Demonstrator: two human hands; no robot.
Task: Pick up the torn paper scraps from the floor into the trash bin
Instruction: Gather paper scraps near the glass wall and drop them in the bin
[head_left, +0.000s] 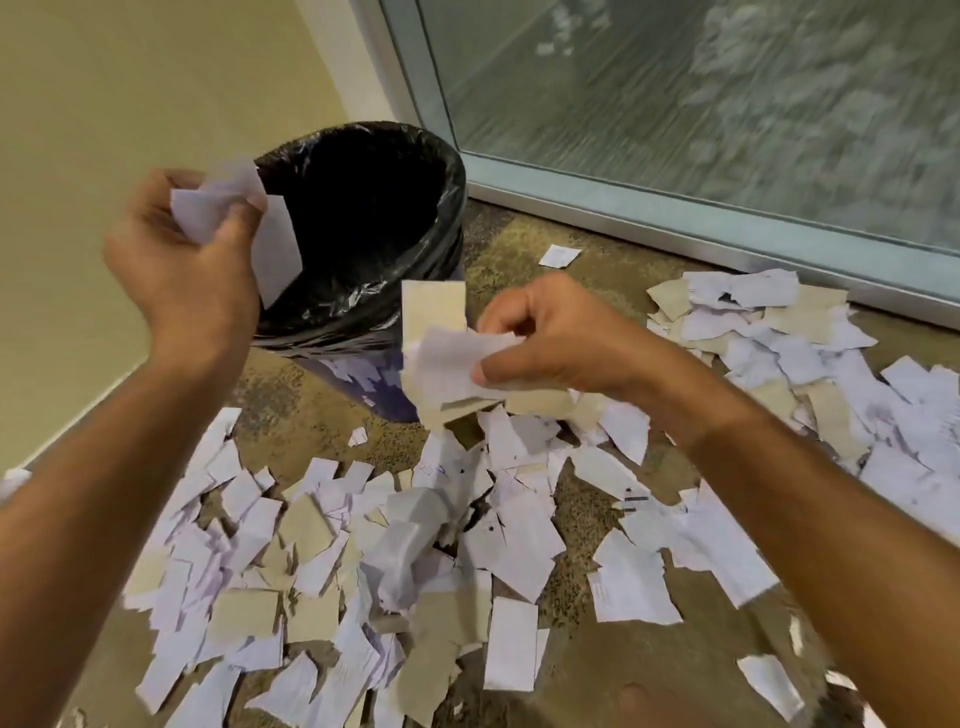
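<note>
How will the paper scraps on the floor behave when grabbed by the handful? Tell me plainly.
Probably floppy: the scraps gripped in the right hand bend and droop at. Likely very light, since the left hand holds several with a loose pinch. The paper scraps lie loose and overlapping, so some may well slip out and flutter short of the trash bin.

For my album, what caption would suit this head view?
Both hands, left and right, carry paper scraps toward the black-lined trash bin, with many more on the floor.

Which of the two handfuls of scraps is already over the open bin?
The handful in the left hand: its white scraps hang over the bin rim. The right hand holds its scraps lower, in front of the bin.
</note>
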